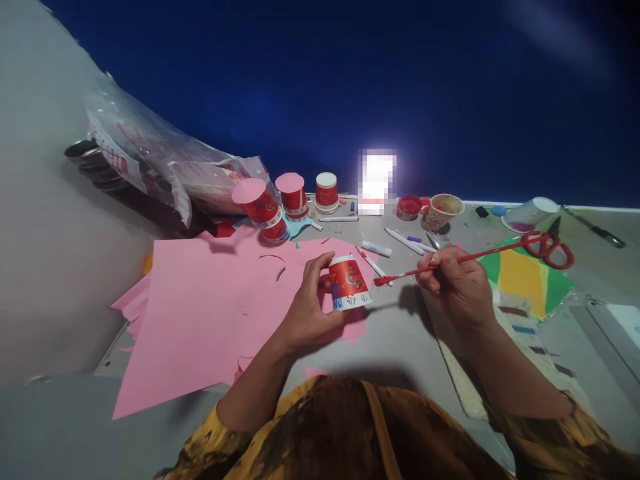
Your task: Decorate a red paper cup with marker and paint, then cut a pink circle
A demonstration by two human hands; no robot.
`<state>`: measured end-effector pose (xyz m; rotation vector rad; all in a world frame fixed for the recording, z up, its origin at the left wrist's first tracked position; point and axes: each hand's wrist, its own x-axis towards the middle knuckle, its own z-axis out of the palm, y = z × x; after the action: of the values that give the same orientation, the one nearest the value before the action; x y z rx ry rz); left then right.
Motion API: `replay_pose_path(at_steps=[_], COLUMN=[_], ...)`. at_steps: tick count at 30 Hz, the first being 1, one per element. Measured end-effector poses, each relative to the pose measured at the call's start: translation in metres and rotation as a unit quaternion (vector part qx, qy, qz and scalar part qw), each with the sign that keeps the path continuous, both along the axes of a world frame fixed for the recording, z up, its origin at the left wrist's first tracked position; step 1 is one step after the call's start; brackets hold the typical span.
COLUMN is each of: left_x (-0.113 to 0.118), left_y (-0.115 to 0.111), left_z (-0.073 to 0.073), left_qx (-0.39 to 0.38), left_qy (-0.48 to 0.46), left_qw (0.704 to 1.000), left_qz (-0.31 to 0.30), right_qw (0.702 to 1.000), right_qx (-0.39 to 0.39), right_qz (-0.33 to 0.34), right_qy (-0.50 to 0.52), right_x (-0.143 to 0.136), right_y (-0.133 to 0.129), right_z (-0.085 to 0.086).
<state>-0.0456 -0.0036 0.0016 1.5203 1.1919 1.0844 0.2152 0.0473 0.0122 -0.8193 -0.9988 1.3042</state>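
My left hand [315, 300] is closed around a paper cup [350, 283], printed red with blue marks along a white band. The cup is tilted above the table, beside large pink paper. Between the fingers of my right hand [455, 280] is a long red paintbrush [415, 271]. Its red, paint-loaded tip points at the cup's right side, a small gap away. Behind the hands stand a red paint jar [409, 207] and a stained paper cup [443, 211].
Pink paper [200, 313] spreads over the left side. Stacked red cups with pink discs [249, 191] stand behind it, near a plastic bag [165, 160]. Markers [376, 249] lie mid-table. Red-handled scissors [547, 250] rest on green and yellow paper [525, 280] at right.
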Motion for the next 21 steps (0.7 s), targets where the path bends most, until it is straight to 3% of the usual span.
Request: replay_pose_path(at_steps=[11, 21], left_x=[-0.0006, -0.0001], left_y=[0.0031, 0.0028], left_z=[-0.0082, -0.0061], left_qx=[-0.019, -0.038], left_qy=[-0.106, -0.110], left_qw=[0.993, 0.992], left_qz=[-0.047, -0.041], right_qw=[1.000, 0.999], right_qx=[-0.010, -0.015], right_qz=[0.011, 0.035], right_qy=[-0.013, -0.015], right_x=[0.0019, -0.0001], right_y=[-0.0020, -0.0016], right_z=[-0.0055, -0.0046])
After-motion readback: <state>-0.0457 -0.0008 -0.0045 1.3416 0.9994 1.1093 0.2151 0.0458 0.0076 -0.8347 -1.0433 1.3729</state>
